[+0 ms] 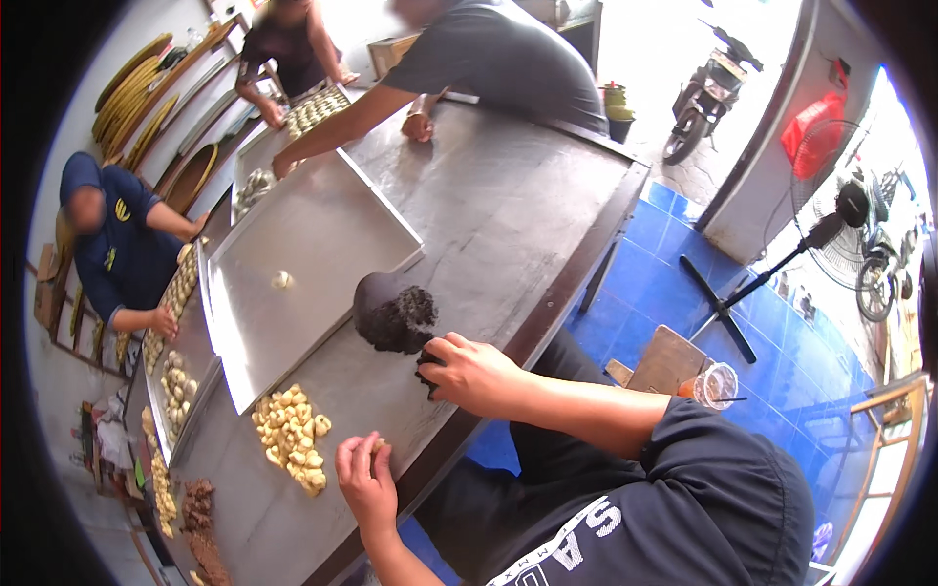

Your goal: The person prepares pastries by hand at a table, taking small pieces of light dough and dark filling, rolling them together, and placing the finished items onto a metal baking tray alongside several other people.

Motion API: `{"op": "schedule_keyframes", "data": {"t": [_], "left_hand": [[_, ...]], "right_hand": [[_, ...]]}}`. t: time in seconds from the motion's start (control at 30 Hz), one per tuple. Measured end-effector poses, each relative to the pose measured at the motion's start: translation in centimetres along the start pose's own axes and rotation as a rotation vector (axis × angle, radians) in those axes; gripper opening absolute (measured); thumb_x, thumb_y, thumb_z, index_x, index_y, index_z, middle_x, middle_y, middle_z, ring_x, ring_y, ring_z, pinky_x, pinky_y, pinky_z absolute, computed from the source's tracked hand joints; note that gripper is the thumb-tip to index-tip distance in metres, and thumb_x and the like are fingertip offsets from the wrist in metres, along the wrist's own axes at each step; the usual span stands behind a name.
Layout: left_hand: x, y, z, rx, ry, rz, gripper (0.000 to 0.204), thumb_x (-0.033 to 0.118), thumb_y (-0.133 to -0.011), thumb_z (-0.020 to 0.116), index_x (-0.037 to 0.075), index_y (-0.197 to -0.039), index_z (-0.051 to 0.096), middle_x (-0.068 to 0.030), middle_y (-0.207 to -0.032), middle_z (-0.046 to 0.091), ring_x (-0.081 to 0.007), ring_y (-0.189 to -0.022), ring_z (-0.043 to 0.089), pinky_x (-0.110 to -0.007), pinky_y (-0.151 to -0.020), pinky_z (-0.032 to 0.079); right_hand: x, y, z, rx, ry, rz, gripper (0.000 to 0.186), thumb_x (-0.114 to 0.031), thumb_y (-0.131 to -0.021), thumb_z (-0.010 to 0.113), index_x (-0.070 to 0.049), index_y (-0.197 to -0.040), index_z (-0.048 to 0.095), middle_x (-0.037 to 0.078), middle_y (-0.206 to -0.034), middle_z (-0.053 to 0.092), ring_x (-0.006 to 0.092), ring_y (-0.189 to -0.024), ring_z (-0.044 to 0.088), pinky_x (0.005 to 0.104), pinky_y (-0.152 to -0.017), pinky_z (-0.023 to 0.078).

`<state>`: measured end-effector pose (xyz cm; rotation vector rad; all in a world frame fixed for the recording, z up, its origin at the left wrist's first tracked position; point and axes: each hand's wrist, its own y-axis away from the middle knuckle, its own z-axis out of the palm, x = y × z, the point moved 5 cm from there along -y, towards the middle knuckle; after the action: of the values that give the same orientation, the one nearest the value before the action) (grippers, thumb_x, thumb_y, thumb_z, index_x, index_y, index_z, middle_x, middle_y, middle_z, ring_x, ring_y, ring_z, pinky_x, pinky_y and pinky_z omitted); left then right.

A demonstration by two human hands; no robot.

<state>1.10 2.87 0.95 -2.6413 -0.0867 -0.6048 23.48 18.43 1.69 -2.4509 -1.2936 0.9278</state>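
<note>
My right hand (474,374) is closed on a lump of dark filling (426,373), beside a larger black crumbly mound of the same stuff (396,322) on the metal table (489,195). Nearer the table's front edge, my left hand (367,481) has its fingers curled round a small piece of pale dough (379,445), mostly hidden by them. To its left lies a pile of small yellowish dough pieces (291,437). A large shallow metal tray (303,210) sits beyond the mound, with one pale dough ball (282,279) in it.
Co-workers stand at the left (122,244) and far side (489,59), handling trays of dough balls (179,391). Brown filling (200,527) lies at the table's left end. To the right stand a fan (831,220), a wooden stool (669,361) and a plastic cup (718,384).
</note>
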Motion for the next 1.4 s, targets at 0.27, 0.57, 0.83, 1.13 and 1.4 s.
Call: {"op": "schedule_keyframes", "data": {"t": [0.27, 0.57, 0.83, 1.13, 1.4], "left_hand": [[-0.7, -0.9, -0.1, 0.026, 0.133, 0.046, 0.022, 0.015, -0.095, 0.092, 0.001, -0.098, 0.075, -0.0123, -0.116, 0.068, -0.0269, -0.097, 0.071, -0.038, -0.082, 0.058], [1.1, -0.3, -0.5, 0.157, -0.151, 0.193, 0.023, 0.016, -0.093, 0.094, 0.003, -0.106, 0.081, -0.0123, -0.106, 0.08, -0.0293, -0.092, 0.075, -0.041, -0.085, 0.06], [-2.9, 1.0, -0.1, 0.12, 0.242, -0.202, 0.016, 0.004, -0.098, 0.087, 0.003, -0.114, 0.082, -0.0106, -0.107, 0.082, -0.0266, -0.091, 0.078, -0.036, -0.081, 0.063], [-5.1, 1.6, 0.2, 0.161, 0.977, -0.461, 0.024, 0.003, -0.102, 0.086, 0.001, -0.124, 0.076, -0.0074, -0.113, 0.079, -0.015, -0.1, 0.077, -0.032, -0.095, 0.065], [1.3, -0.1, 0.0, 0.03, 0.07, -0.005, 0.015, 0.009, -0.094, 0.09, 0.003, -0.101, 0.078, -0.0109, -0.11, 0.077, -0.0332, -0.104, 0.074, -0.043, -0.091, 0.059]], "right_hand": [[1.5, -1.3, 0.1, 0.052, 0.125, -0.077, 0.019, -0.01, -0.087, 0.075, -0.007, -0.106, 0.072, 0.012, -0.113, 0.06, 0.0296, -0.107, 0.065, 0.0421, -0.088, 0.064], [2.4, -1.7, 0.6, 0.008, 0.041, -0.079, 0.015, -0.015, -0.092, 0.079, -0.007, -0.104, 0.074, 0.009, -0.106, 0.064, 0.0291, -0.107, 0.066, 0.0419, -0.089, 0.063], [2.3, -3.7, 0.4, -0.212, 0.082, -0.145, 0.021, -0.026, -0.092, 0.084, -0.009, -0.102, 0.077, 0.008, -0.108, 0.069, 0.0291, -0.109, 0.068, 0.0441, -0.09, 0.063], [2.1, -1.6, -0.5, 0.027, -0.131, -0.109, 0.017, -0.02, -0.089, 0.085, -0.009, -0.1, 0.076, 0.009, -0.108, 0.07, 0.0316, -0.106, 0.069, 0.046, -0.092, 0.061], [2.9, -1.8, -0.6, 0.089, -0.082, -0.092, 0.017, -0.022, -0.092, 0.083, -0.008, -0.096, 0.075, 0.009, -0.104, 0.069, 0.0321, -0.105, 0.069, 0.0456, -0.089, 0.061]]}}
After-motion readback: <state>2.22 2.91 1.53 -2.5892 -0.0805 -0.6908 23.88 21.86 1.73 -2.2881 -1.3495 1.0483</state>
